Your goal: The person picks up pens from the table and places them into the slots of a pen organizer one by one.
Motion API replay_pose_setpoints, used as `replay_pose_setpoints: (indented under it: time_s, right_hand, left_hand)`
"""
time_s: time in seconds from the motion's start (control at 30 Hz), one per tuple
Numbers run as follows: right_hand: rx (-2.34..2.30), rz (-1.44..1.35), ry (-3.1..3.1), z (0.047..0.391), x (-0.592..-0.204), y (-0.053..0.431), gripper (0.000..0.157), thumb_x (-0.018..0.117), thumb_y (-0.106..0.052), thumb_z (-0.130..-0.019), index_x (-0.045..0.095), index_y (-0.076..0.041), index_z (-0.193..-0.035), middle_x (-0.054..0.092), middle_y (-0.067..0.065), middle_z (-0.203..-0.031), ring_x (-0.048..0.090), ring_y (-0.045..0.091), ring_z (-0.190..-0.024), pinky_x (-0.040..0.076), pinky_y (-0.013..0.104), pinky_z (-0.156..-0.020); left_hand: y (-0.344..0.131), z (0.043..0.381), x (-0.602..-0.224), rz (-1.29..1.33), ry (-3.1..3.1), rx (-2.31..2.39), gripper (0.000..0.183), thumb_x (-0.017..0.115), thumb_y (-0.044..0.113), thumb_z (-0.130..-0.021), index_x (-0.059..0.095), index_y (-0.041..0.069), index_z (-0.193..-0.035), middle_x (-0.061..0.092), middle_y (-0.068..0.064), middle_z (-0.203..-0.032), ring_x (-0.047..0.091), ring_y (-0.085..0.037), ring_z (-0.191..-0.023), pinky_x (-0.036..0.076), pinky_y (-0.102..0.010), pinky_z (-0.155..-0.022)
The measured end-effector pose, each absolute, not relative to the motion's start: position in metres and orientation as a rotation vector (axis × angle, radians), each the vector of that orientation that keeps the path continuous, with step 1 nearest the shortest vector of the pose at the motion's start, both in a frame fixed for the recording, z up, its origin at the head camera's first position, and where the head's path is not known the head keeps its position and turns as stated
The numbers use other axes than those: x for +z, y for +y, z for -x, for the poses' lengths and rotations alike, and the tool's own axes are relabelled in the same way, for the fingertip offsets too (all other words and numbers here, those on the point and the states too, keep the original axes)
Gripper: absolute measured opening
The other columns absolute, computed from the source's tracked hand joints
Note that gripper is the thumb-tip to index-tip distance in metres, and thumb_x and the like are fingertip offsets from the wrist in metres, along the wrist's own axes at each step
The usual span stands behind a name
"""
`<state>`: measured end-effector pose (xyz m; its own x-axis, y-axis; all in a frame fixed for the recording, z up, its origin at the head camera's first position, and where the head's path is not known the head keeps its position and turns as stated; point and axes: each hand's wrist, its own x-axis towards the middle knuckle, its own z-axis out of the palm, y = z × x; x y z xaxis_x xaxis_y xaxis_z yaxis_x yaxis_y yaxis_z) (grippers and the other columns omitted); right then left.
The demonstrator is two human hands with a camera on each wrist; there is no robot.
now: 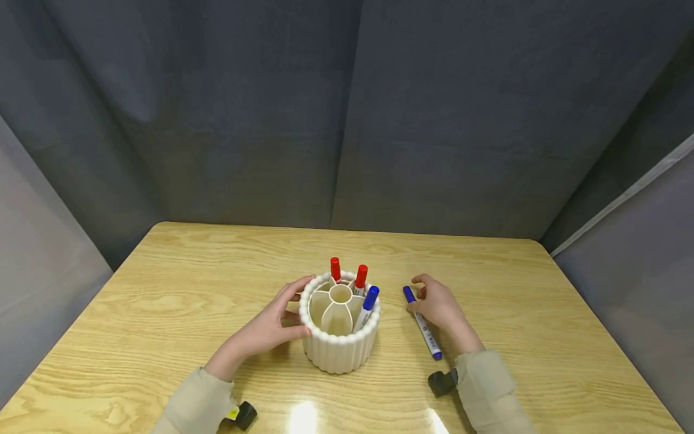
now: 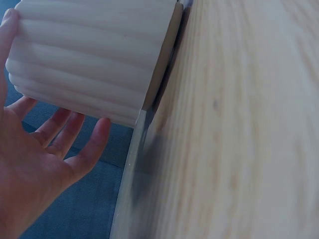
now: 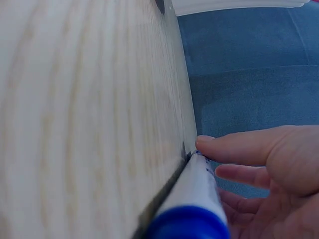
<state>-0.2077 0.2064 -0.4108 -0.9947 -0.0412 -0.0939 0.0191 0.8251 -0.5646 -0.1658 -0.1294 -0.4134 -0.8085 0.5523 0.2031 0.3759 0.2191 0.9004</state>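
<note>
A round white pen holder (image 1: 338, 352) with ribbed sides and a beaded rim stands on the table. My left hand (image 1: 265, 328) holds its left side, thumb toward the front and index finger behind; in the left wrist view, the fingers spread along the ribbed wall. Two red-capped markers (image 1: 361, 277) and a blue-capped marker (image 1: 370, 299) stand in its outer compartments. Right of it, another blue-capped marker (image 1: 425, 331) lies on the table. Above its cap end is my right hand (image 1: 438, 304), with the thumb extended over the barrel and the other fingers loosely bent beside it.
The light wood table (image 1: 200, 283) ends at a dark grey curtain (image 1: 249, 150) behind, with pale panels at both sides. Black wrist devices (image 1: 443, 383) sit at both sleeves. A round tube forms the holder's centre, with dividers around it.
</note>
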Motion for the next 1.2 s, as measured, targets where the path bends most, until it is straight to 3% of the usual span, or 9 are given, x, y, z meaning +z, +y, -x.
replay_pose_setpoints:
  time_s: [0.8,1.2]
  right_hand:
    - [-0.981,0.061,2.912,0.204,-0.401,0.206,0.05,0.06,-0.006,-0.081,0.043,-0.003,-0.129,0.056,0.014,-0.096,0.053,0.021,-0.078,0.045,0.028,-0.059]
    - [-1.022,0.1,3.019,0.199,-0.387,0.203,0.051,0.06,-0.007,-0.082,0.045,-0.007,-0.13,0.055,0.014,-0.098,0.053,0.023,-0.084,0.046,0.03,-0.064]
  left_hand:
    - [-0.129,0.165,-0.412,-0.88,2.331,1.632,0.083,0.072,0.018,-0.078,0.021,0.029,-0.143,0.03,-0.001,-0.14,0.037,-0.026,-0.119,0.045,-0.036,-0.091]
    - [-0.129,0.165,-0.41,-0.89,2.32,1.642,0.083,0.071,0.016,-0.079,0.02,0.024,-0.144,0.029,-0.003,-0.14,0.036,-0.027,-0.119,0.045,-0.039,-0.09]
